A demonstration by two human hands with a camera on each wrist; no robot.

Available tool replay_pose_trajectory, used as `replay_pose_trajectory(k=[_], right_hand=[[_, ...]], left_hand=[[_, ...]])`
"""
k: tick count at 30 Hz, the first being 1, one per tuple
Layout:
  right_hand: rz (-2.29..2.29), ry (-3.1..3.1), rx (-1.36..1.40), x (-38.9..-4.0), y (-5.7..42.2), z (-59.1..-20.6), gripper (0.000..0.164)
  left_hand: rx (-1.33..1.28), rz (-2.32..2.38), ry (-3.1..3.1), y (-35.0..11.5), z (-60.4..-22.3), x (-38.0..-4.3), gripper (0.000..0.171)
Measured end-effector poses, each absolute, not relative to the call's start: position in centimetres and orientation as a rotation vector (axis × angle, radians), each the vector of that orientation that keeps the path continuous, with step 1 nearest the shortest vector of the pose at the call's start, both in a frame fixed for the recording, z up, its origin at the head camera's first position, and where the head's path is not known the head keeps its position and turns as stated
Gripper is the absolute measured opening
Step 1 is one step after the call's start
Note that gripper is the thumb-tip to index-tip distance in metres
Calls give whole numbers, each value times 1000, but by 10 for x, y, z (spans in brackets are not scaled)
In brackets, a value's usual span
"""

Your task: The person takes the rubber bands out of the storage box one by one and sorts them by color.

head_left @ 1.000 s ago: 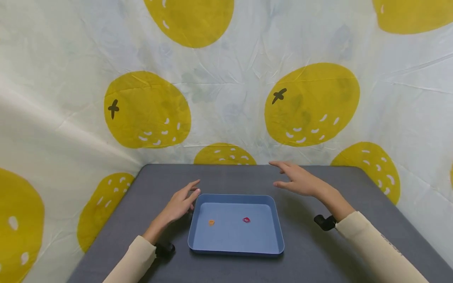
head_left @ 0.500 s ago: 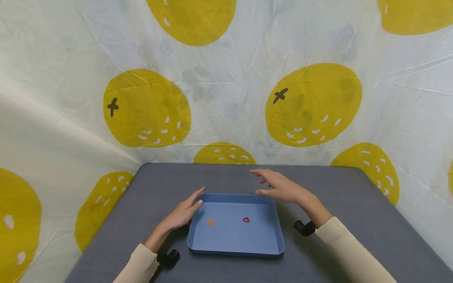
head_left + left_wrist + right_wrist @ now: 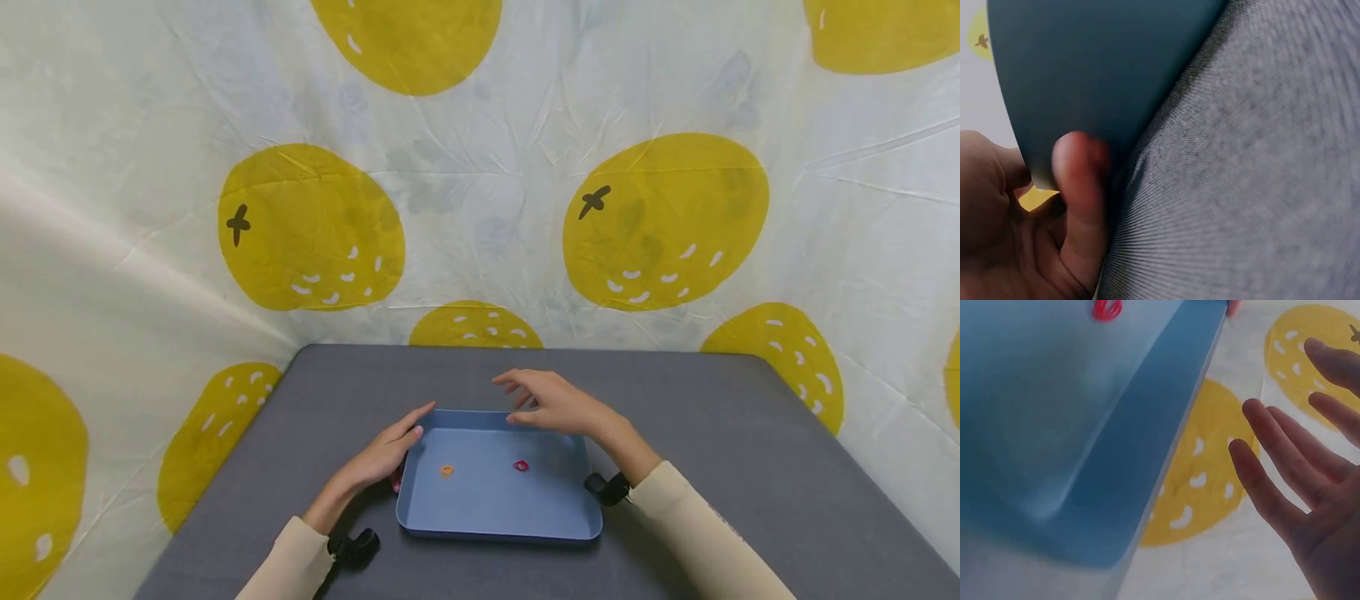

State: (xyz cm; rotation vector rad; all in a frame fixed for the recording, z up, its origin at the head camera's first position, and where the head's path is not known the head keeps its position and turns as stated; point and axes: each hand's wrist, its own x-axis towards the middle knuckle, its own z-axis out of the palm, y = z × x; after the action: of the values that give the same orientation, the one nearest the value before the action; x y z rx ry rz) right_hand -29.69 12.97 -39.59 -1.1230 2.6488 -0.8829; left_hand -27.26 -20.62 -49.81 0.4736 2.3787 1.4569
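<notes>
Behind the tray [image 3: 498, 500], a cloth [image 3: 480, 183] printed with yellow fruit is hanging as a backdrop. Under the tray, the grey tabletop [image 3: 720, 467] is carrying everything. The tray itself is lying flat at the middle, holding two small bits: a red one [image 3: 521, 466] near its centre and an orange one [image 3: 447, 471] to the left of that. At the tray's left rim, the left hand [image 3: 386, 454] is touching the outer wall with relaxed fingers, probably steadying it. Over the tray's far edge, the right hand [image 3: 551, 404] is hovering with fingers spread, grasping nothing, seemingly reaching toward the bits.
</notes>
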Motion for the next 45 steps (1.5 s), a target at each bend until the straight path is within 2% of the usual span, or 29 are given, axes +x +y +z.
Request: replay_pose_trajectory(k=[6, 25, 45], right_hand=[[-911, 2567, -1106, -299, 108, -402, 41], [-879, 2374, -1203, -310, 49, -434, 19], [-824, 2402, -1123, -312, 33, -459, 4]], left_hand=[[472, 1470, 2362, -205, -499, -275, 50], [457, 1466, 2364, -209, -498, -274, 49], [502, 1495, 2359, -206, -497, -273, 50]])
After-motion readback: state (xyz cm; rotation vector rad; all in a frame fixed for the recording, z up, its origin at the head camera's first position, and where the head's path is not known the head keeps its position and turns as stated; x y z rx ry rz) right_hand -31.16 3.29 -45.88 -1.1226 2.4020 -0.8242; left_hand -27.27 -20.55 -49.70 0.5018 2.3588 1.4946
